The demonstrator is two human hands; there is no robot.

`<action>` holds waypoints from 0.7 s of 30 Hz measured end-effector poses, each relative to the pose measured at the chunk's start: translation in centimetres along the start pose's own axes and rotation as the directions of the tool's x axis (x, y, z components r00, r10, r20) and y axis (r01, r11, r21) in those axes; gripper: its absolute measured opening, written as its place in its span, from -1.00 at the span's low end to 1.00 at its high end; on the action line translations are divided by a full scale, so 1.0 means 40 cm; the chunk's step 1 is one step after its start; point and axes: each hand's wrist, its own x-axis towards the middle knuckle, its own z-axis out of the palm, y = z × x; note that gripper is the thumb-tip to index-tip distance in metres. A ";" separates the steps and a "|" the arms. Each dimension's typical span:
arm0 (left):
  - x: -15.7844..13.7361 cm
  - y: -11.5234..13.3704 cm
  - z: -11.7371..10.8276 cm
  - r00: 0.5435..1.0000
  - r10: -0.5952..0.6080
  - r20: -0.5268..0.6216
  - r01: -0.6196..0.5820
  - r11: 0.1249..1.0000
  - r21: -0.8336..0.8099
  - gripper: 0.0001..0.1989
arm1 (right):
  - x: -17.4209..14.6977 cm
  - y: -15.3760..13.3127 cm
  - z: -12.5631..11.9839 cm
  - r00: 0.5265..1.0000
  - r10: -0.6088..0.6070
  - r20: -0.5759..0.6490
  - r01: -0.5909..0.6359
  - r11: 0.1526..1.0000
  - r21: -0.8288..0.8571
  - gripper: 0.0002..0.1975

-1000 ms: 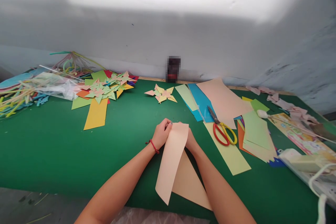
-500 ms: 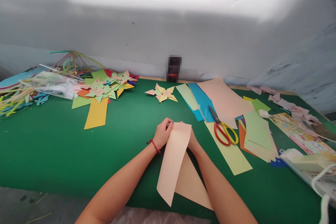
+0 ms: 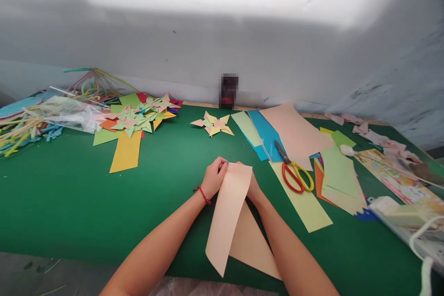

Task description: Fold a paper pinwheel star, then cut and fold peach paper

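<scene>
A pale peach sheet of paper [image 3: 231, 212] is bent over on itself, its upper flap curving toward me and a second part lying beneath at the lower right. My left hand [image 3: 215, 176] pinches the sheet at the left end of its far edge. On the other side, my right hand [image 3: 255, 185] is mostly behind the paper; its fingers are hidden, but it sits against the far right corner. Beyond my hands lies a folded paper star [image 3: 213, 124] in peach, green and yellow.
Red and yellow handled scissors [image 3: 296, 175] rest on a light green strip [image 3: 308, 208] at the right. More coloured sheets [image 3: 340, 171] and a power strip [image 3: 398, 212] lie farther right. At the left are several paper stars [image 3: 138, 118], a yellow strip [image 3: 125, 152] and pipe cleaners [image 3: 21, 132].
My hands keep the same grip on the peach paper. The view has shifted very slightly, and the near flap hangs a touch lower.
</scene>
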 end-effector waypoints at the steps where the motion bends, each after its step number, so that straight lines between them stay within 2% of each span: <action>1: 0.000 -0.001 0.000 1.000 -0.001 0.000 0.001 1.000 0.005 -0.80 | 0.000 0.002 0.000 1.000 0.005 0.001 -0.005 1.000 0.007 -0.87; 5: -0.001 -0.001 -0.001 1.000 -0.003 -0.003 0.003 1.000 0.010 -0.80 | 0.001 0.010 0.001 0.999 0.039 -0.008 -0.039 0.999 -0.002 -0.81; 21: -0.003 0.001 -0.004 1.000 -0.004 -0.005 0.004 1.000 0.001 -0.78 | -0.001 0.005 0.003 0.998 0.060 -0.006 -0.060 0.998 -0.017 -0.84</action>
